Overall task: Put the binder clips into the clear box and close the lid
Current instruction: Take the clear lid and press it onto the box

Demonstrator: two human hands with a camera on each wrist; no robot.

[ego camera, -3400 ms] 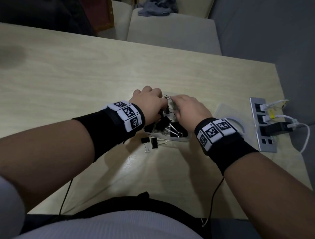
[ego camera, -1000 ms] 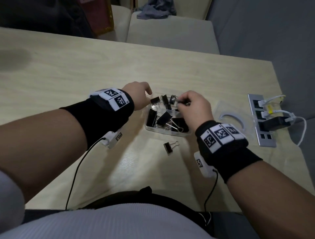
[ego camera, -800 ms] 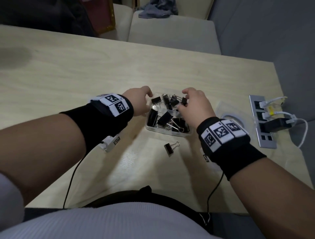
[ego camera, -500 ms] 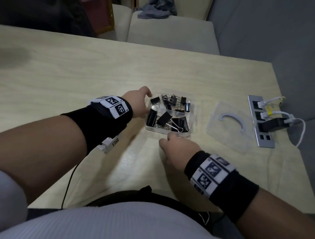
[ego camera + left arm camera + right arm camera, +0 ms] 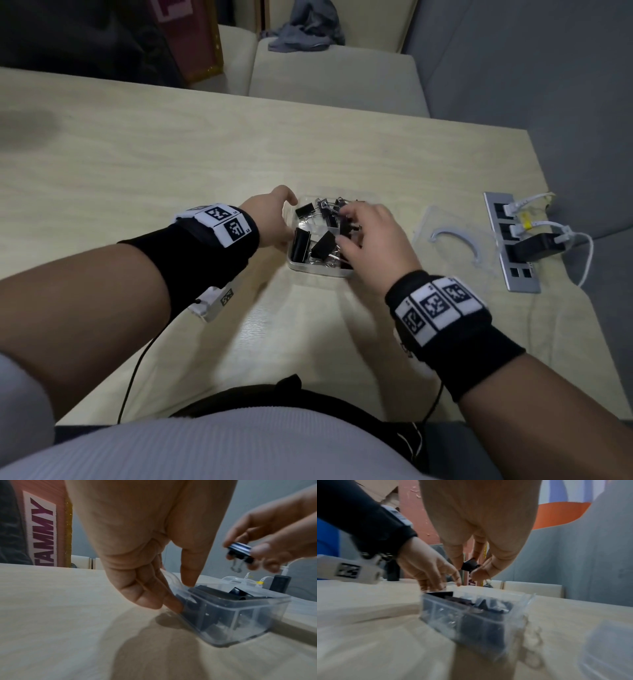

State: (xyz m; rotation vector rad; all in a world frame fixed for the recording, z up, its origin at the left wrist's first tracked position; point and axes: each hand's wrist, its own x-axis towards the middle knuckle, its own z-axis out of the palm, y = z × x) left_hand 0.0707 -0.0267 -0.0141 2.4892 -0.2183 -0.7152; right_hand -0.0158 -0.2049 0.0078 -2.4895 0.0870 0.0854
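The clear box (image 5: 318, 269) sits mid-table with several black binder clips (image 5: 301, 240) inside. My left hand (image 5: 270, 219) holds its left wall, with the thumb at the rim and curled fingers (image 5: 163, 592) against the side of the box (image 5: 240, 618). My right hand (image 5: 370, 236) hovers over the box's right half and pinches one black binder clip (image 5: 240, 551) between thumb and fingers. That clip (image 5: 469, 565) hangs a little above the open box (image 5: 471, 620), its wire handles pointing down. The clear lid (image 5: 455, 240) lies flat to the right of the box.
A metal power strip (image 5: 513, 246) with white plugs, a black adapter and cables lies near the table's right edge, beyond the lid. Cream seats (image 5: 335, 75) stand behind the table. Thin black wires run from both wrists toward my body.
Half a second ago my right hand was down on the table over the loose clip in front of the box. It has since lifted that clip above the box. My left hand has stayed put.
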